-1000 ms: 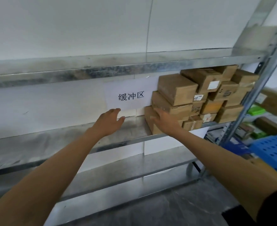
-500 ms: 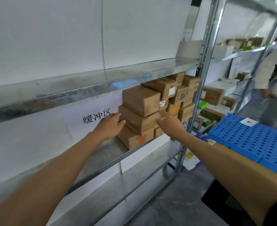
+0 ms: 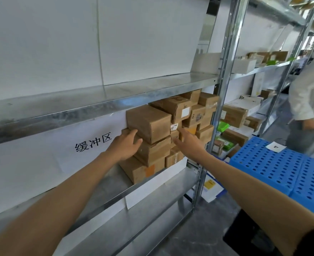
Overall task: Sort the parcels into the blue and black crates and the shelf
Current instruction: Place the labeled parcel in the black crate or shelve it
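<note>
**Both hands at the stack of boxes on the shelf**

The left hand [image 3: 123,145] lies against the left end of the middle box [image 3: 155,151] in a stack of three brown cardboard boxes. Its fingers [image 3: 135,134] are nearly straight and a little spread. They touch the cardboard and are not curled round it. Just above those fingers sits the top box [image 3: 148,122]. Just below the palm is the bottom box [image 3: 140,170], which has an orange patch on its front. To the left of the fingers, a white paper sign [image 3: 89,145] with three black characters hangs on the back wall.

The right hand [image 3: 190,143] reaches in from the right with straight fingers [image 3: 185,133] and holds nothing. Its fingertips are at the fronts of the small boxes [image 3: 175,157] stacked just right of the three. Whether they press on the cardboard cannot be told. Beyond these fingers more boxes are piled up to the board above, among them a box with a white label [image 3: 172,108].

All these boxes stand at the right end of the metal shelf [image 3: 106,183], beside an upright post [image 3: 224,71]. To the right of the right forearm, well apart from the fingers, is a blue crate [image 3: 263,163] full of round holes. A slip of paper [image 3: 275,146] marked 4 lies on it. Further right stands another person [image 3: 308,89] in a white shirt.
</note>
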